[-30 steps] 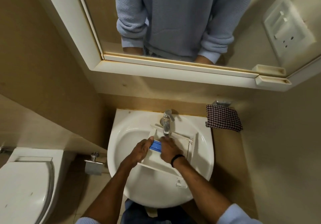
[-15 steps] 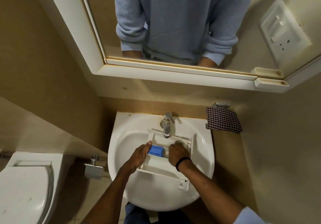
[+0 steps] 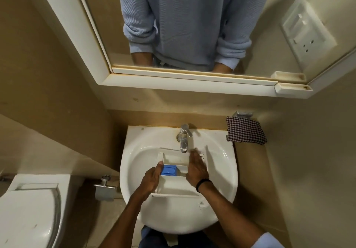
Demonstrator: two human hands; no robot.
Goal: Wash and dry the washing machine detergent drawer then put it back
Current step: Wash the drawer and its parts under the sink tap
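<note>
The white detergent drawer (image 3: 173, 187) lies in the white sink (image 3: 134, 157), under the chrome tap (image 3: 184, 139). A blue insert (image 3: 169, 170) sits in its left compartment. My left hand (image 3: 151, 178) grips the drawer's left wall, thumb beside the blue insert. My right hand (image 3: 195, 168) lies flat with straight fingers over the drawer's right compartments, fingertips reaching toward the tap. Whether water runs from the tap cannot be made out.
A checked cloth (image 3: 245, 133) hangs on the wall right of the sink. A toilet (image 3: 28, 213) stands at the lower left, with a paper holder (image 3: 105, 189) between it and the sink. A mirror (image 3: 183, 26) with a white ledge hangs above.
My right hand has stretched out flat and slid farther toward the tap. The drawer has turned slightly, its front now squarer to me. My left hand keeps its hold.
</note>
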